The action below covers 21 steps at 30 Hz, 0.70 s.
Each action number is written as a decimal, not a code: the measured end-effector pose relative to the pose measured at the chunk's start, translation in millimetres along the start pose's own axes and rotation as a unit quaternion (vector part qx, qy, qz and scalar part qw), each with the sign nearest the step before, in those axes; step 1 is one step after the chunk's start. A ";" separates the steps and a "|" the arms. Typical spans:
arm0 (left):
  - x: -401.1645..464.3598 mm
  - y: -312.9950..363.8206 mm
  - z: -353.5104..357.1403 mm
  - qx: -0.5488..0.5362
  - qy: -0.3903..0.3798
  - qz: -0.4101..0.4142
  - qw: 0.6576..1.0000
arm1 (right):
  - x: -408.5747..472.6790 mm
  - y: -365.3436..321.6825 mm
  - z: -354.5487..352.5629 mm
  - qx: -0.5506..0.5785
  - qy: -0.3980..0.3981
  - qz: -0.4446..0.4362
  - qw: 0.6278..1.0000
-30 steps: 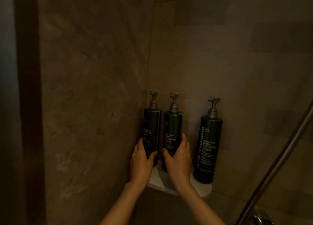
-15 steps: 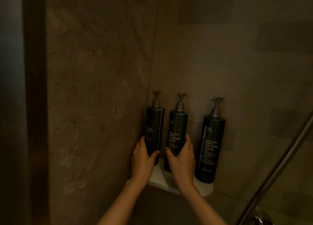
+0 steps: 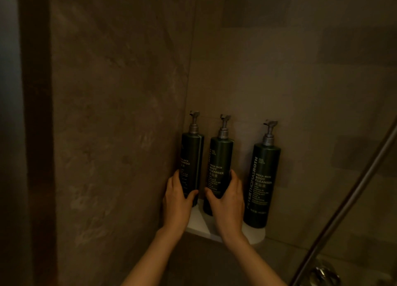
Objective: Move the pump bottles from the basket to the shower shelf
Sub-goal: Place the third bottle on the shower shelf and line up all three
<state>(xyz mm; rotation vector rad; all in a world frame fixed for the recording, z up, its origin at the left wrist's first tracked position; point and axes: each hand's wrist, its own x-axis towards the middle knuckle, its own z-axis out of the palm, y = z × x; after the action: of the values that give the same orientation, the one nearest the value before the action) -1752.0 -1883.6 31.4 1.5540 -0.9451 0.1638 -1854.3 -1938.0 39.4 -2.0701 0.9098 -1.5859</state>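
Nearest you, at the lower right, a metal shower hose (image 3: 343, 210) slants across. Your left hand (image 3: 176, 204) is wrapped around the lower part of the shampoo bottle (image 3: 192, 156) in the corner, and your right hand (image 3: 228, 204) is clamped on the middle body cleanser bottle (image 3: 220, 163). Both stand upright on the white corner shelf (image 3: 197, 221). Just beyond to the right, a third body cleanser bottle (image 3: 263, 178) stands alone against the tiled wall (image 3: 300, 81).

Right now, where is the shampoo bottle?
In the head view, the shampoo bottle stands upright at the left end of the corner shelf, against the left wall, held by the left hand, beside the middle body cleanser bottle.
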 end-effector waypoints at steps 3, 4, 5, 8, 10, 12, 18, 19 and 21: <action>-0.6 0.6 -0.6 -0.001 -0.006 -0.004 1.000 | 0.9 -0.3 0.0 0.001 -0.009 0.003 1.000; -0.8 1.0 -0.9 -0.001 -0.007 -0.005 1.000 | 1.0 -0.9 0.1 0.001 -0.011 0.003 1.000; -0.8 1.5 -0.9 0.000 -0.007 -0.005 1.000 | 0.9 -1.4 0.0 0.000 -0.011 0.003 1.000; -1.1 2.2 -1.3 -0.003 -0.008 -0.006 1.000 | 1.0 -1.7 0.1 -0.001 -0.014 0.007 1.000; -1.3 2.6 -1.7 -0.003 -0.011 -0.008 1.000 | 1.5 -1.1 0.5 -0.003 -0.017 0.011 1.000; -1.5 2.9 -2.0 -0.004 -0.013 -0.009 1.000 | 1.8 -0.9 0.2 -0.006 -0.017 0.013 1.000; -4.3 7.6 -5.7 0.003 -0.018 -0.012 1.000 | -4.2 -8.4 -7.9 -0.013 -0.021 0.011 1.000; -6.7 9.1 -6.4 0.004 -0.016 -0.008 1.000 | -6.7 -10.5 -10.9 -0.013 -0.018 0.004 1.000; -14.1 13.6 -7.6 0.037 0.004 0.020 0.999 | -12.7 -13.8 -19.8 -0.012 -0.007 -0.019 1.000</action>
<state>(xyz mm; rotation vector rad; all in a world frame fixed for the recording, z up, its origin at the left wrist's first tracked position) -1766.8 -1869.2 35.2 1.6021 -0.9737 0.2346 -1871.5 -1917.6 45.1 -2.1238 0.8939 -1.5846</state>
